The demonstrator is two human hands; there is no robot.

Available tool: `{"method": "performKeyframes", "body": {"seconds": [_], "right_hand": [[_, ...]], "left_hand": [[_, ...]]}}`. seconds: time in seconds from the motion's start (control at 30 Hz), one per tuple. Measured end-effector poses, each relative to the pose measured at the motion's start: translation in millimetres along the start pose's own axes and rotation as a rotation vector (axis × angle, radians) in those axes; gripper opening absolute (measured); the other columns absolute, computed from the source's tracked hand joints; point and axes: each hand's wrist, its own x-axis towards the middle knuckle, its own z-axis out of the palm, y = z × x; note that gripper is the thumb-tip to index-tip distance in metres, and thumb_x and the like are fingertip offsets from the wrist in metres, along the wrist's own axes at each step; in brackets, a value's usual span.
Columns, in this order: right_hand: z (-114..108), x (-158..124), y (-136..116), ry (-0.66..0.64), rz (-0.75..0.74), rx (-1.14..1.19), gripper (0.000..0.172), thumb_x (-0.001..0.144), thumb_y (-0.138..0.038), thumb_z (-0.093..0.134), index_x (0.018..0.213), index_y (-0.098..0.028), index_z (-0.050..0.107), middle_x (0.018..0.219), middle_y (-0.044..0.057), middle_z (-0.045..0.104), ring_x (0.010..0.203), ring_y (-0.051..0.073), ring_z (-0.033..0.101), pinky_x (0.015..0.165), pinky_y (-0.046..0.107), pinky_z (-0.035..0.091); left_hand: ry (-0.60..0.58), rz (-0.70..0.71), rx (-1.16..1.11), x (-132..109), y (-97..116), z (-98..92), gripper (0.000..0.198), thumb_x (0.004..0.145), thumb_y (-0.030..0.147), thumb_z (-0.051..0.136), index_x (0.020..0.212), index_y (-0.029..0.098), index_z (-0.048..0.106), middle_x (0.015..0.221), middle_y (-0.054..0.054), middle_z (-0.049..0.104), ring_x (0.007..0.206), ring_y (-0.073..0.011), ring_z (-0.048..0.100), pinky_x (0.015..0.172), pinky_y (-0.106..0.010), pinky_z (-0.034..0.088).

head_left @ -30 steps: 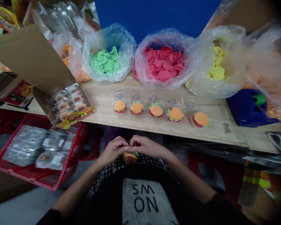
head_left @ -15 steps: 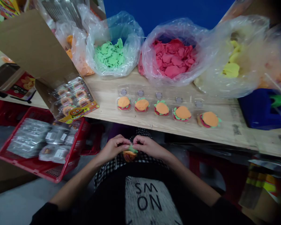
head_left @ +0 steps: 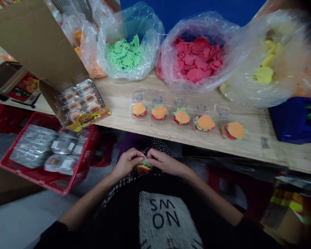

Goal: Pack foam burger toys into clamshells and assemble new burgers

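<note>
Over my lap, my left hand (head_left: 127, 162) and my right hand (head_left: 162, 162) both pinch one small toy burger (head_left: 144, 168) of orange, green and red foam pieces. Fingers of both hands are closed on it from either side. On the wooden table (head_left: 171, 133) in front of me lies a clear blister tray (head_left: 181, 110) with several assembled toy burgers in a row. Behind it stand open plastic bags of green pieces (head_left: 124, 53), red pieces (head_left: 197, 60) and yellow pieces (head_left: 265, 67).
A cardboard box (head_left: 38, 41) with packed burger trays (head_left: 80, 100) tilts over the table's left end. Below it, a red basket (head_left: 45, 155) holds wrapped packs. A bag of orange pieces (head_left: 86, 58) stands at the back left. A blue bin (head_left: 291, 121) sits at right.
The view has shifted slightly, so the table appears higher and nearer. My hands stay together over my lap, still working the same toy burger between the fingers.
</note>
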Motion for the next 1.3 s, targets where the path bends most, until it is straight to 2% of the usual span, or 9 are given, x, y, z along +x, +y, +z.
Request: {"method": "performKeyframes", "body": {"seconds": [0.2, 0.37, 0.5, 0.6, 0.7, 0.83, 1.07, 1.17, 1.3], "right_hand": [[1.7, -1.7, 3.4, -0.089, -0.050, 0.011, 0.026, 0.082, -0.037, 0.046, 0.065, -0.018, 0.044, 0.064, -0.003, 0.041, 0.061, 0.010, 0.038, 0.058, 0.023, 0.029], [-1.1, 2.5, 14.8, -0.004, 0.077, 0.258, 0.031, 0.077, -0.045, 0.051, 0.066, -0.017, 0.045, 0.060, -0.005, 0.039, 0.056, 0.008, 0.036, 0.052, 0.021, 0.027], [-8.4, 5.8, 15.4, 0.034, 0.155, 0.399, 0.034, 0.073, -0.050, 0.055, 0.069, -0.017, 0.046, 0.056, -0.006, 0.044, 0.051, 0.008, 0.039, 0.049, 0.020, 0.028], [-10.4, 8.7, 13.6, 0.080, 0.124, 0.446, 0.034, 0.074, -0.050, 0.054, 0.067, -0.017, 0.047, 0.056, -0.005, 0.046, 0.051, 0.008, 0.041, 0.049, 0.021, 0.031], [-9.9, 11.1, 13.8, 0.163, 0.105, 0.508, 0.037, 0.079, -0.051, 0.047, 0.066, -0.017, 0.049, 0.056, -0.004, 0.048, 0.050, 0.008, 0.042, 0.051, 0.022, 0.034], [-10.6, 11.7, 11.7, 0.274, 0.116, 0.602, 0.040, 0.080, -0.054, 0.043, 0.064, -0.018, 0.050, 0.053, -0.003, 0.048, 0.046, 0.008, 0.041, 0.046, 0.022, 0.034], [-21.5, 18.9, -9.5, 0.376, 0.130, 0.673, 0.043, 0.076, -0.058, 0.046, 0.060, -0.018, 0.049, 0.045, -0.005, 0.044, 0.040, 0.008, 0.037, 0.038, 0.021, 0.031], [-25.1, 24.4, -15.2, 0.433, 0.149, 0.645, 0.043, 0.074, -0.058, 0.048, 0.060, -0.018, 0.046, 0.045, -0.005, 0.043, 0.039, 0.007, 0.037, 0.038, 0.021, 0.030], [-22.9, 28.7, -16.0, 0.456, 0.139, 0.589, 0.041, 0.073, -0.059, 0.049, 0.066, -0.019, 0.046, 0.050, -0.006, 0.044, 0.042, 0.008, 0.038, 0.040, 0.021, 0.030]], "left_hand": [[-0.065, -0.054, 0.005, -2.1, -4.1, 5.0, 0.009, 0.070, 0.022, 0.058, 0.066, 0.015, 0.062, 0.068, -0.001, 0.053, 0.070, -0.0136, 0.050, 0.067, -0.024, 0.038], [-0.076, -0.079, -0.067, 5.5, -3.1, -2.6, 0.018, 0.072, 0.032, 0.058, 0.075, 0.014, 0.061, 0.074, -0.003, 0.055, 0.074, -0.0143, 0.051, 0.071, -0.025, 0.039], [-0.181, -0.034, -0.052, 7.4, 4.9, -13.8, 0.037, 0.060, 0.031, 0.071, 0.091, 0.016, 0.058, 0.091, -0.005, 0.057, 0.085, -0.0163, 0.052, 0.077, -0.028, 0.040], [-0.216, -0.099, -0.139, 8.8, 5.3, -17.6, 0.045, 0.054, 0.027, 0.076, 0.091, 0.015, 0.054, 0.083, -0.002, 0.059, 0.075, -0.0143, 0.054, 0.070, -0.027, 0.042], [-0.151, -0.147, -0.294, 13.0, 4.0, -18.8, 0.044, 0.052, 0.022, 0.077, 0.088, 0.014, 0.053, 0.081, -0.002, 0.060, 0.073, -0.0135, 0.056, 0.070, -0.027, 0.044], [-0.041, -0.251, -0.568, 20.9, 9.3, -20.7, 0.049, 0.056, 0.018, 0.075, 0.100, 0.015, 0.054, 0.094, -0.005, 0.061, 0.078, -0.0158, 0.059, 0.070, -0.028, 0.047], [-0.046, -0.358, -0.841, 35.6, 27.3, -21.9, 0.040, 0.068, 0.023, 0.066, 0.105, 0.014, 0.055, 0.099, -0.010, 0.062, 0.080, -0.0209, 0.062, 0.069, -0.034, 0.052], [-0.026, -0.344, -0.841, 38.4, 32.6, -17.9, 0.041, 0.067, 0.022, 0.067, 0.106, 0.015, 0.054, 0.097, -0.009, 0.062, 0.080, -0.0209, 0.062, 0.069, -0.035, 0.052], [0.092, -0.185, -0.829, 37.6, 39.3, -5.8, 0.051, 0.061, 0.018, 0.072, 0.108, 0.019, 0.051, 0.099, -0.005, 0.061, 0.079, -0.0184, 0.062, 0.072, -0.034, 0.051]]}}
